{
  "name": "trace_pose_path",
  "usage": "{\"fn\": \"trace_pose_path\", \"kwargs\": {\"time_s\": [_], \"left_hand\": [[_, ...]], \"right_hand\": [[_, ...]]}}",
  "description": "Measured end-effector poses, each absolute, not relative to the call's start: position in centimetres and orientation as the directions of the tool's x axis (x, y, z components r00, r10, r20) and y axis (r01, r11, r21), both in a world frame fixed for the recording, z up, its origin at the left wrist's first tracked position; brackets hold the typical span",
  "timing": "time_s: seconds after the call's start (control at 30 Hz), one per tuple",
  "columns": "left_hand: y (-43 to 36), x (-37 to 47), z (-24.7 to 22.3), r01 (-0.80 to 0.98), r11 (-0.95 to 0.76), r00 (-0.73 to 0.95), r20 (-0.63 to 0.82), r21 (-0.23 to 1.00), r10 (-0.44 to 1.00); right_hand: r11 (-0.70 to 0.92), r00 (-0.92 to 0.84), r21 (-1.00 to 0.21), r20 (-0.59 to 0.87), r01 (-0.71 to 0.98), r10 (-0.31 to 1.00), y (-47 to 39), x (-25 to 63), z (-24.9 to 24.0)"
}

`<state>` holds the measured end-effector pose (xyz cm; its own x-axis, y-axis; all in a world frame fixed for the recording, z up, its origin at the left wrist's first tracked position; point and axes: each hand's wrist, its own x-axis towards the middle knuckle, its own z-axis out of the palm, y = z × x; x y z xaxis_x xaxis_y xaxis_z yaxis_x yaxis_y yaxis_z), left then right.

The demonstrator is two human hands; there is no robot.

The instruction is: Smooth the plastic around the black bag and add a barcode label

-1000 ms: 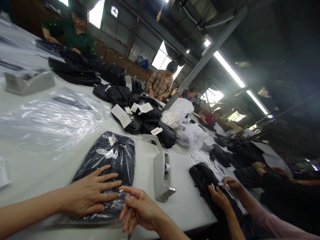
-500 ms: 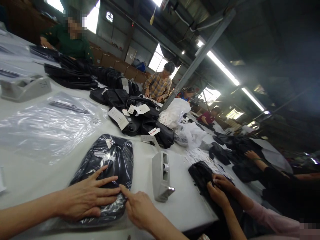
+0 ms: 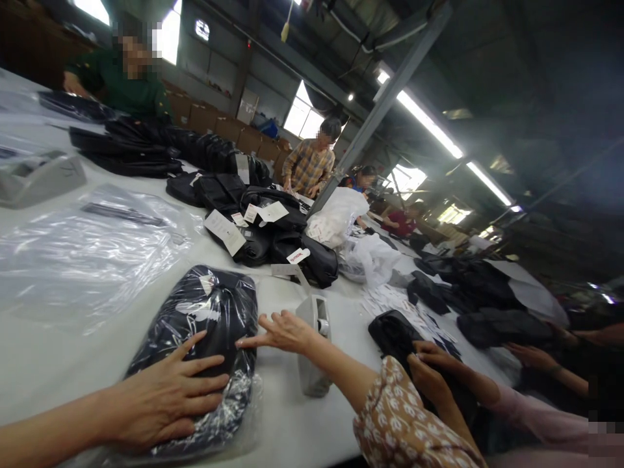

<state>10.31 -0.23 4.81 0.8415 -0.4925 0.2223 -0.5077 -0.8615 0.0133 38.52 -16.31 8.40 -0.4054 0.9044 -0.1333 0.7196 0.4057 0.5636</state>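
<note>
Since half a second ago, the right hand (image 3: 281,333) has moved up along the right edge of the wrapped black bag (image 3: 220,325), lying on the white table (image 3: 280,422). Left of this bag, clear plastic sheets (image 3: 92,253) are spread; on its lower left part the left hand (image 3: 178,393) rests flat, its fingers apart. Behind it is a heap of tagged black bags (image 3: 258,247). At the bag's right edge the right hand, separate from the left, extends one finger onto the plastic; whether it presses, I cannot tell. Right of the bag stands a tape dispenser (image 3: 314,383); farther right, a co-worker's hands (image 3: 429,365) touch another dark bag (image 3: 391,331)
</note>
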Motion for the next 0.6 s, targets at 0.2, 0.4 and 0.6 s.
{"fn": "trace_pose_path", "kwargs": {"time_s": [0.2, 0.4, 0.6], "left_hand": [[-0.3, 10.3, 4.7, -0.502, -0.864, 0.82, 0.332, 0.03, -0.465], [0.1, 10.2, 4.4, -0.521, -0.854, 0.809, 0.331, 0.021, -0.485], [-0.3, 10.0, 3.8, -0.453, -0.889, 0.815, 0.371, -0.071, -0.445]], "right_hand": [[0.415, -0.377, 0.478, -0.178, 0.774, 0.909, -14.5, 39.1, 10.3], [0.293, -0.243, 0.389, -0.173, 0.874, 0.954, -18.3, 35.6, 11.9], [0.329, -0.252, 0.271, -0.283, 0.905, 0.926, -22.0, 32.5, 11.4]]}}
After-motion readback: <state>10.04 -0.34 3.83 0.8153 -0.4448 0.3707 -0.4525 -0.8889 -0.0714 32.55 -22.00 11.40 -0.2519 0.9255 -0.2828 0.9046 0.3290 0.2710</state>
